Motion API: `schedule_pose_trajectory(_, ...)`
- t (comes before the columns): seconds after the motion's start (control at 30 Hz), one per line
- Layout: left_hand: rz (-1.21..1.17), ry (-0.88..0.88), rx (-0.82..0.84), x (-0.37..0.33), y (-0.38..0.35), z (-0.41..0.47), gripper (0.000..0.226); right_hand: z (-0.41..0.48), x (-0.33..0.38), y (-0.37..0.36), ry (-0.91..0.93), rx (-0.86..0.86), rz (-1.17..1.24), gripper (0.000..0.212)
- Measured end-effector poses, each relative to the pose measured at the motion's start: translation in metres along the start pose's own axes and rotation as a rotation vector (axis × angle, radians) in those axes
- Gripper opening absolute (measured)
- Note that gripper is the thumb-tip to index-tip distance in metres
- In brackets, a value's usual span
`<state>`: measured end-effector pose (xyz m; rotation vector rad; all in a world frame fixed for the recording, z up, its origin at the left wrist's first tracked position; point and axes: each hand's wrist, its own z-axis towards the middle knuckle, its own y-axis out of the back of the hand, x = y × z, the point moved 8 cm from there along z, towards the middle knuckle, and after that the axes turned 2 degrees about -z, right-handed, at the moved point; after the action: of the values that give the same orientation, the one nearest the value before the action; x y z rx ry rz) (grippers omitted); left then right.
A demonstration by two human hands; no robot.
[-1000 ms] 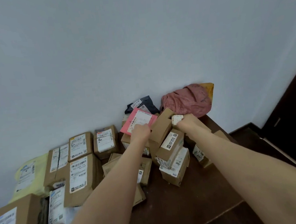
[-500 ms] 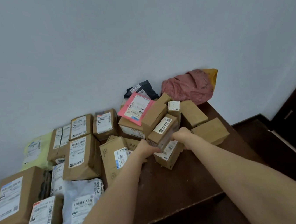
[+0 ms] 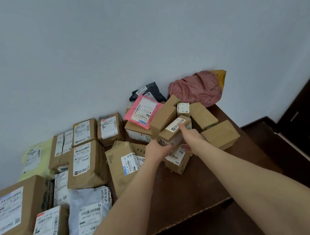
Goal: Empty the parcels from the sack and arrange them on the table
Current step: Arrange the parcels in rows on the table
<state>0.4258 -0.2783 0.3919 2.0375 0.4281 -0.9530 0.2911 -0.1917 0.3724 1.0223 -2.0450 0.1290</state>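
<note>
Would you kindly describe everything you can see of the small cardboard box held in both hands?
The small cardboard box is plain brown, oblong and closed, with a white printed label on its top face. It sits askew above another labelled box in the heap of parcels. The left hand grips its near end; the right hand holds its right side, one finger on the label.

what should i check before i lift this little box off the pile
1. Grip: ok, left hand and right hand both hold the small box.
2. Label up: ok.
3. Pile steady: not ok, a tilted box leans beside it.
4. Free of the box underneath: cannot tell.
5. Landing spot: ok, bare table in front of the pile.
</note>
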Motion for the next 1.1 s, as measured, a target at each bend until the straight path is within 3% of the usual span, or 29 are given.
schedule_pose_trajectory(0.1, 0.1, -0.123, -0.025, -0.009, 0.005, -0.004, 0.048, -0.01, -0.002, -0.004, -0.011, 0.072, 0.157, 0.075)
schedule_pose_trajectory(0.27, 0.183, -0.281, 0.068, -0.018, -0.004, -0.013, 0.046, -0.022, -0.007, 0.002, -0.025, 0.051, 0.26, 0.05)
schedule_pose_trajectory(0.37, 0.079, -0.208, 0.064, -0.01, -0.001, -0.012, 0.045, -0.031, -0.014, 0.003, -0.038, 0.048, 0.346, 0.046)
schedule_pose_trajectory(0.5, -0.206, -0.061, 0.156, -0.003, 0.0, -0.019, 0.059, -0.045, -0.019, 0.008, -0.031, 0.066, 0.438, 0.031)
schedule_pose_trajectory(0.57, -0.285, -0.058, 0.241, -0.005, -0.003, -0.026, 0.056, -0.051, -0.02, 0.01, -0.023, 0.074, 0.466, 0.023)
schedule_pose_trajectory(0.67, -0.313, -0.078, 0.339, -0.009, -0.008, -0.036, 0.048, -0.06, -0.023, 0.014, -0.016, 0.072, 0.497, 0.026)
schedule_pose_trajectory(0.9, -0.455, -0.1, 0.255, -0.024, -0.002, -0.043, 0.051, -0.077, -0.024, 0.012, -0.008, 0.168, 0.586, 0.041)
schedule_pose_trajectory(1.1, -0.379, -0.139, 0.177, -0.041, 0.003, -0.048, 0.041, -0.087, -0.021, 0.029, -0.008, 0.207, 0.472, 0.023)
